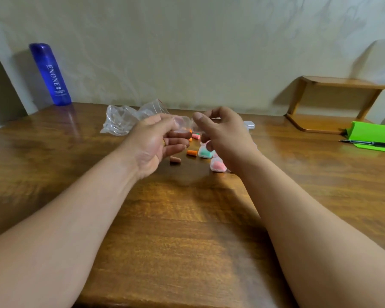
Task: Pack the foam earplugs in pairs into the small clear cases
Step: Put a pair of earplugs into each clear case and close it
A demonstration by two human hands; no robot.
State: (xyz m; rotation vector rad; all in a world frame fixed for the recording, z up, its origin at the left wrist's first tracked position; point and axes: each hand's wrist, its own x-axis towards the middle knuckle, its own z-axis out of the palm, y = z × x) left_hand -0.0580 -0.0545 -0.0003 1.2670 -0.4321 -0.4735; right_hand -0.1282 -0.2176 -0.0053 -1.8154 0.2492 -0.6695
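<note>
- Centre frame: left hand point(156, 141) pinches a clear case point(182, 124); right hand point(222, 134) curled just beside it, hold unclear to us.
- We judge case-opening underway; next, fetch the loose orange earplug point(191, 152) on the table point(187, 218) below.

Dim warm light from the right; blue bottle point(50, 74) shadows the wall point(209, 41) leftward, glare sheens the bench point(187, 230), edges bend, centre slightly blurred

Near table point(176, 241) open for passage. Centre cluttered: loose earplugs point(191, 152), seemingly filled cases point(218, 164); plastic bag point(120, 121) behind, bottle point(51, 74) far left.
</note>
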